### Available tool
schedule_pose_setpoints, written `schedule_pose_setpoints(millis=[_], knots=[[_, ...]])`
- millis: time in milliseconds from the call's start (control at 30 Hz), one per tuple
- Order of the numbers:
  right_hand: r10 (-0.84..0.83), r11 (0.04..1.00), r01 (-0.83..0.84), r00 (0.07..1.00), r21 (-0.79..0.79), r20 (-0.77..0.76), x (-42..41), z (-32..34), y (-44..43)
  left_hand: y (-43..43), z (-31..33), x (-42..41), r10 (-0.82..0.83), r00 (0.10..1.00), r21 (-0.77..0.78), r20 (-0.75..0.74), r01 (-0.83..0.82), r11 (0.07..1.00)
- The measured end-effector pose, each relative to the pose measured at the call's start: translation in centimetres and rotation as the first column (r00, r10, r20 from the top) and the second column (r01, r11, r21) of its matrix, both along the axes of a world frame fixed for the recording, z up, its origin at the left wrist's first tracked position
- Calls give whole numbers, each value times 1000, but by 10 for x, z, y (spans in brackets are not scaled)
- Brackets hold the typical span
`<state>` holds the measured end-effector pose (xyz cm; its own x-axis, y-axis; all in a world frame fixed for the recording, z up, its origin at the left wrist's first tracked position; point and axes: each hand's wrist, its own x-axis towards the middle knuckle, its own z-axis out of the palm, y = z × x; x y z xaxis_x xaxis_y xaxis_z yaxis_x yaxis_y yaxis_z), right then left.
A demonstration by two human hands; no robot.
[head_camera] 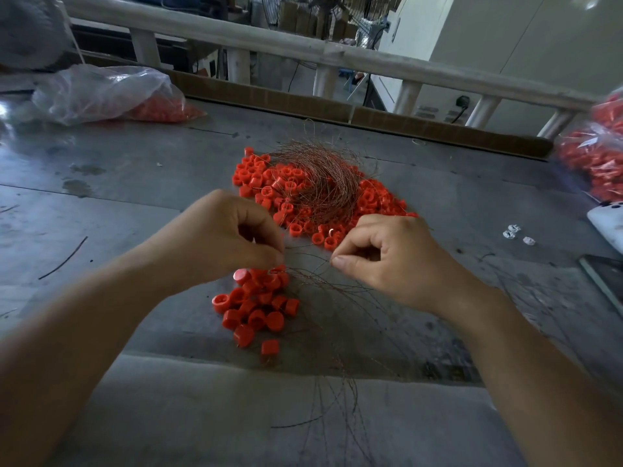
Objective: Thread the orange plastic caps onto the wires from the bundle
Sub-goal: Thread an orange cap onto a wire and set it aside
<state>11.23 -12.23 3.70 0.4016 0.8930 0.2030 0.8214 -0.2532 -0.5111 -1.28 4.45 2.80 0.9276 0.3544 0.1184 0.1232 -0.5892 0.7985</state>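
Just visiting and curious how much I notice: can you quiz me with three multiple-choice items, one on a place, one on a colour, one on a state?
1. The wire bundle lies: A on the far cap pile; B in a bag; C on the railing.
2. The caps are: A blue; B orange; C white.
3. The right hand is: A flat; B pinching a wire; C spread open.
Answers: 1 A, it rests on those caps; 2 B, all orange-red; 3 B, its tips close on the wire.
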Motion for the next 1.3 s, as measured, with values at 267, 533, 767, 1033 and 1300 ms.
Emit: schedule_pose_setpoints(millis=[267,533,767,1033,1300], knots=[[46,985,-54,998,-161,-52,0,1,-2,1,-3,0,64,998,9,-13,-64,998],[-7,992,-4,996,-124,-86,5,6,-4,25,-19,12,404,905,223,132,-424,878],[-64,995,58,996,-81,-65,7,3,-4,37,-34,26,388,921,388,42,-373,843],[-74,995,70,996,-76,-54,9,0,-2,35,-34,28,383,923,407,32,-362,839],[-78,995,75,996,-62,-51,11,-3,0,24,-23,23,389,908,240,159,-417,876]])
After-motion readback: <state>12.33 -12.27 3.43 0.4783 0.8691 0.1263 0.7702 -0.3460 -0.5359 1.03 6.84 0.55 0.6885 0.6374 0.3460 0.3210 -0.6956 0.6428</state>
